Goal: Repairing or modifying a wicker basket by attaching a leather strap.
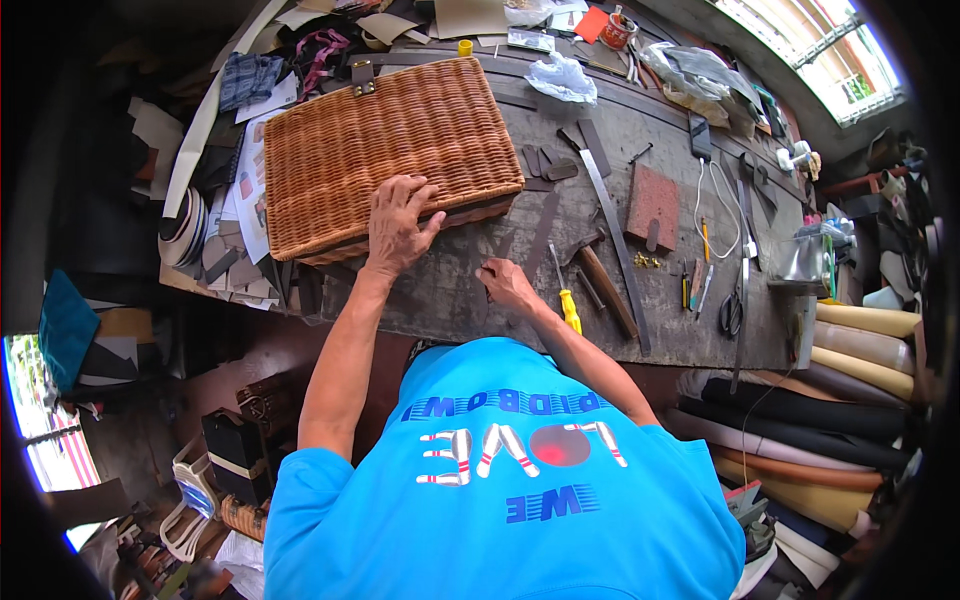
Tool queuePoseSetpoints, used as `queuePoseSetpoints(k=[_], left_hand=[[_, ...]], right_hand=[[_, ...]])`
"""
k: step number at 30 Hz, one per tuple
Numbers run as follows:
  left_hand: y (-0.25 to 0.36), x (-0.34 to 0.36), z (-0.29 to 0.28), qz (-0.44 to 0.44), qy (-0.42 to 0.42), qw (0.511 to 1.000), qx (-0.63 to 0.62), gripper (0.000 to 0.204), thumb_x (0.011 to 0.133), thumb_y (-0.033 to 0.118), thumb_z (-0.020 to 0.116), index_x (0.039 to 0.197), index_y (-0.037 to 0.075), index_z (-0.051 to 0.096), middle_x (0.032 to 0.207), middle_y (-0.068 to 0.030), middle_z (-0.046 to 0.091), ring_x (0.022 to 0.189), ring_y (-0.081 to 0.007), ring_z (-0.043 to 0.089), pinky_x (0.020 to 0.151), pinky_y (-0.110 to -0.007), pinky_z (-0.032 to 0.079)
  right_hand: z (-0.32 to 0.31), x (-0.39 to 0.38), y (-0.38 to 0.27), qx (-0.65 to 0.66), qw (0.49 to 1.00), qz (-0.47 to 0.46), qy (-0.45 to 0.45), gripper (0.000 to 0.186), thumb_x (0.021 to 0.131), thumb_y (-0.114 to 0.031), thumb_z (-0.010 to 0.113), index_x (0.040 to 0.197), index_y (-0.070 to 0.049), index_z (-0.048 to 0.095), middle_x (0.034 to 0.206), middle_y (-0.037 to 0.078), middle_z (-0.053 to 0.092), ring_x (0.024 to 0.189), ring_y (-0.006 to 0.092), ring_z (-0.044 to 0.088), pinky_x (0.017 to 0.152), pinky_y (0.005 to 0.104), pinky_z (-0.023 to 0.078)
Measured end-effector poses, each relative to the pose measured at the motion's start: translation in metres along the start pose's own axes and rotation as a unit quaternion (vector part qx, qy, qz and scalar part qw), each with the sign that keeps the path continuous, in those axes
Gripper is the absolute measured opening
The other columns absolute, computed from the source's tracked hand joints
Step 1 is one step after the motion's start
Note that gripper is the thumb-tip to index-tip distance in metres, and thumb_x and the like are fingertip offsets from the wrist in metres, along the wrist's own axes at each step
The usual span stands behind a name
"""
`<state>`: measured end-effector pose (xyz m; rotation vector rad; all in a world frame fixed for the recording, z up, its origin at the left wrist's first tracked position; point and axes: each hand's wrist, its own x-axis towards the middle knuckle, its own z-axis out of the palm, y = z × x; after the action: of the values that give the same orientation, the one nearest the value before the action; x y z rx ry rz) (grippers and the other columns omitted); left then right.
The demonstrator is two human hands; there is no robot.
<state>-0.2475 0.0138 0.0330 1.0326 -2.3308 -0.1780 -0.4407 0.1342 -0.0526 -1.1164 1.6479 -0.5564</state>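
Note:
A brown wicker basket [390, 140] with a flat closed lid lies on the left of the dark workbench [440, 300]. On its front edge rests my left hand [402, 225], fingers laid over the lid and thumb apart. My right hand [508, 283] is just above the bench, to the right of the basket's front corner, with its fingers curled together; whatever they hold is hidden. A leather tab with a metal clasp [364, 80] sits at the basket's far edge. Close by my right hand lie a screwdriver [569, 310] with a yellow handle and a wooden-handled hammer [606, 288].
Right of the hammer lie a long flat strip [612, 240], a reddish block [652, 205], small brass pieces [648, 261] and scissors [731, 313]. A phone [699, 136] with a white cable is farther back. Rolls of material [800, 430] stack at the right; papers and scraps crowd the left.

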Motion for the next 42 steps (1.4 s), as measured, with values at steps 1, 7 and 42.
queuePoseSetpoints(k=[1,7,42], left_hand=[[0.0,0.001,0.002,0.001,0.012,1.0,0.008,0.039,0.078,0.021,0.08,0.115,0.013,0.069,0.123,-0.0062,0.059,0.124,-0.0298,0.05,0.106,-0.046,0.039],[-0.013,-0.005,0.004,0.013,0.032,0.999,0.039,0.037,0.084,0.024,0.078,0.119,0.015,0.069,0.126,-0.0034,0.06,0.126,-0.028,0.049,0.106,-0.044,0.039],[-0.003,0.002,0.004,-0.085,-0.079,0.992,0.043,0.094,0.07,0.024,0.085,0.148,-0.003,0.04,0.161,-0.0191,0.03,0.151,-0.0354,0.024,0.125,-0.048,0.024]], right_hand=[[0.0,-0.001,0.009,0.002,1.0,0.013,0.008,0.028,0.093,-0.023,0.061,0.101,0.003,0.067,0.089,0.027,0.068,0.091,0.044,0.067,0.076,0.0474,0.052],[-0.006,-0.008,0.045,-0.058,0.992,-0.057,0.099,0.022,0.09,-0.02,0.063,0.098,0.0,0.067,0.093,0.024,0.07,0.092,0.0442,0.066,0.079,0.0508,0.052],[-0.168,-0.042,-0.216,-0.406,0.891,-0.17,-0.108,0.041,0.089,-0.01,0.064,0.13,-0.006,0.06,0.082,0.016,0.063,0.073,0.0361,0.064,0.066,0.0481,0.05]])
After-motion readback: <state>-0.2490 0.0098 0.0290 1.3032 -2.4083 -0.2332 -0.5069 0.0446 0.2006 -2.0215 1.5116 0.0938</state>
